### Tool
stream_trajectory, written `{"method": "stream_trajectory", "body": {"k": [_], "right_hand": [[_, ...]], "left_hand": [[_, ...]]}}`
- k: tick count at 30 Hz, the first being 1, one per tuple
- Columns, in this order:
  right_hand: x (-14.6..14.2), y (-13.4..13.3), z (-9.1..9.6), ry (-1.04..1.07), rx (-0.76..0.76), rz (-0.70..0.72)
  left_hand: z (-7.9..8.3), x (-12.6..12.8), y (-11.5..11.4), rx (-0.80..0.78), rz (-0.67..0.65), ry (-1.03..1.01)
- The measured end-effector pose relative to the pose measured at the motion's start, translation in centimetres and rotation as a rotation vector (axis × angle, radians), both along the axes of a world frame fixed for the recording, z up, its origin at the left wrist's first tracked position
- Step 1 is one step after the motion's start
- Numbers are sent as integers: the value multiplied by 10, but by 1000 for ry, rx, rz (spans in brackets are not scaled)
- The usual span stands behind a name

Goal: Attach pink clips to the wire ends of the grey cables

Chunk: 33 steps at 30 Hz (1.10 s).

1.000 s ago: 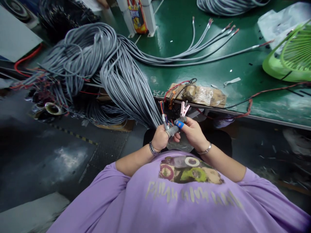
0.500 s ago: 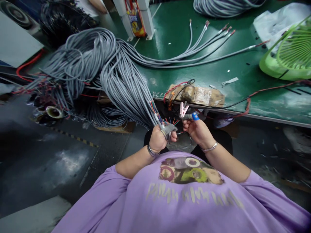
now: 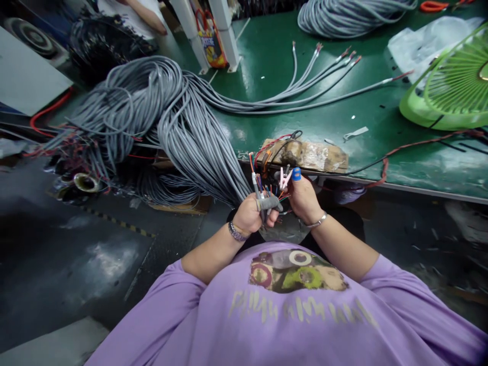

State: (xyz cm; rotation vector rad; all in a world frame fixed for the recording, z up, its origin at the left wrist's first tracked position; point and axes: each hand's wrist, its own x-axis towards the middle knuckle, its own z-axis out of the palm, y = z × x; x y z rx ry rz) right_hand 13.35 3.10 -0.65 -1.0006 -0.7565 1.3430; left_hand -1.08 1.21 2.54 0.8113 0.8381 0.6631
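My left hand [image 3: 247, 216] is closed around grey cable ends, with a grey covering on its thumb. Thin coloured wires [image 3: 270, 192] fan out of the cable toward my right hand [image 3: 305, 198]. That hand wears a blue finger cover on its thumb, and its fingers are closed at the wire tips; its fingertips are partly hidden. One stripped cable end [image 3: 254, 178] stands upright above my left hand. Just beside my right thumb is a pink clip [image 3: 285, 179]. A thick bundle of grey cables [image 3: 206, 137] runs from the bench down to my left hand.
A taped cardboard piece [image 3: 320, 155] lies along the green bench's [image 3: 274, 129] front edge. A green fan [image 3: 450, 91] stands at right, near a plastic bag [image 3: 414, 43]. Another cable coil [image 3: 351, 18] lies at the back. Part of another person [image 3: 143, 18] shows at upper left.
My right hand has moved left and closed in on the coloured wires. One cable end now stands more upright above my left hand. The view has shifted slightly.
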Motion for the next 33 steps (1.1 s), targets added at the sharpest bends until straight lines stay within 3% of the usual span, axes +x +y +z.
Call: {"method": "stream_trajectory", "body": {"k": [3,7,14,20,25,33], "right_hand": [[-3,3,5,244,-146,88],[-5,6,16,379,-208,51],[-6,4,15,410,-233,55],[4,-3,11,373,-188,216],[10,-5,16,322,-171,286],[5,-4,15,321,-154,194]], "left_hand": [[-3,0,2,0,-12,-7],[-3,4,2,-10,-18,17],[0,8,1,-4,-23,47],[1,7,-8,31,12,61],[6,7,-21,73,127,66],[7,17,-21,53,264,41]]}}
